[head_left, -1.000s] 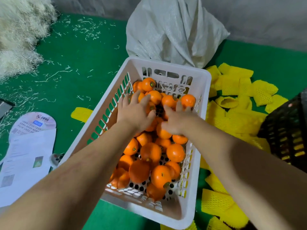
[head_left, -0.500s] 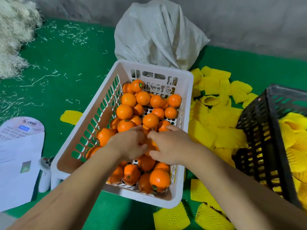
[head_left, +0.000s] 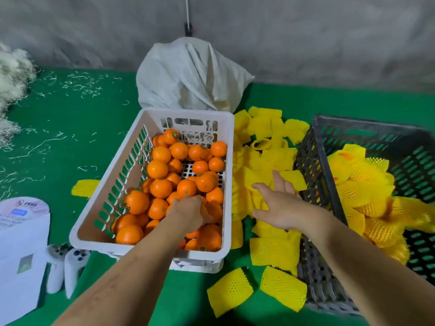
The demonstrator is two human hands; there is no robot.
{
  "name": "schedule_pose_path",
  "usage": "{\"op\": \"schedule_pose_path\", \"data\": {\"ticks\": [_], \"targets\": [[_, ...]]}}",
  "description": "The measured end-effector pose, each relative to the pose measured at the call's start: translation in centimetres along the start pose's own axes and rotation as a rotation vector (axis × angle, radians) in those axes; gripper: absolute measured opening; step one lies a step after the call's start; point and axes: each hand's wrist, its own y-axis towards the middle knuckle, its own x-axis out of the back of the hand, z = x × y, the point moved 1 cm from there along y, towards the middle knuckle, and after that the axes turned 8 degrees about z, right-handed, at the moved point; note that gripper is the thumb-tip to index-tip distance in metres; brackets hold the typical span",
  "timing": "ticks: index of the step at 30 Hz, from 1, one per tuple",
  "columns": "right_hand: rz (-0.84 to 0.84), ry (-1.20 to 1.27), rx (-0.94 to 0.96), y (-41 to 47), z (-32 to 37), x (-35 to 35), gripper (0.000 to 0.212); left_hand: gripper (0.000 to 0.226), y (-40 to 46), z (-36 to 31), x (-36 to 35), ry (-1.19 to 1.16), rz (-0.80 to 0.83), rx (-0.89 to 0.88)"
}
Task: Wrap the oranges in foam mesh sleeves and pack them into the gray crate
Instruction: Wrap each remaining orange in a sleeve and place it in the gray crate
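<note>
A white basket (head_left: 113, 191) in the middle holds several bare oranges (head_left: 161, 187). My left hand (head_left: 188, 214) is down inside it, fingers curled round an orange (head_left: 204, 210) near the right wall. Yellow foam mesh sleeves (head_left: 266, 158) lie in a pile between the basket and the gray crate (head_left: 315, 184) on the right. My right hand (head_left: 279, 203) lies with spread fingers on the sleeve pile beside the crate's left wall. Several sleeved oranges (head_left: 362, 184) fill the crate.
A white woven sack (head_left: 188, 78) stands behind the basket against the grey wall. More flat sleeves (head_left: 277, 252) lie near the front. A loose sleeve (head_left: 84, 187), papers (head_left: 21, 250) and white controllers (head_left: 68, 264) are at the left. Pale shredded fibre (head_left: 11, 81) is heaped far left.
My right hand has left the basket and moved right onto the sleeve pile. My left hand has stayed in the basket, closing on an orange. The view has swung right, showing more of the gray crate.
</note>
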Motion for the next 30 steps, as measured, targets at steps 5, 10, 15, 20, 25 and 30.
{"op": "schedule_pose_path", "data": {"ticks": [5, 10, 15, 20, 25, 30], "targets": [[0.074, -0.077, -0.017, 1.0, -2.4, 0.5, 0.055, 0.072, -1.5, -1.0, 1.3, -0.655, -0.511, -0.185], [0.117, -0.239, -0.004, 2.2, -3.3, -0.4, 0.053, 0.072, -3.6, -5.8, 1.9, -0.898, -0.658, -0.389], [-0.074, -0.229, 0.049, 2.3, -2.2, -0.4, 0.061, 0.056, -4.4, -9.9, -0.1, -1.077, -0.556, -0.483], [-0.541, 0.151, 0.262, 1.1, -0.7, 1.2, 0.033, 0.063, -4.0, -10.5, -1.7, -0.956, -0.528, -0.571], [-0.786, 0.854, 0.39, -1.4, -1.5, 3.2, 0.012, 0.077, -4.0, -10.4, -1.3, -1.323, -0.383, -0.686], [-0.679, 1.227, 0.369, -2.6, -2.5, 2.0, 0.016, 0.059, -4.5, -11.7, -1.6, -1.416, -0.337, -0.619]]}}
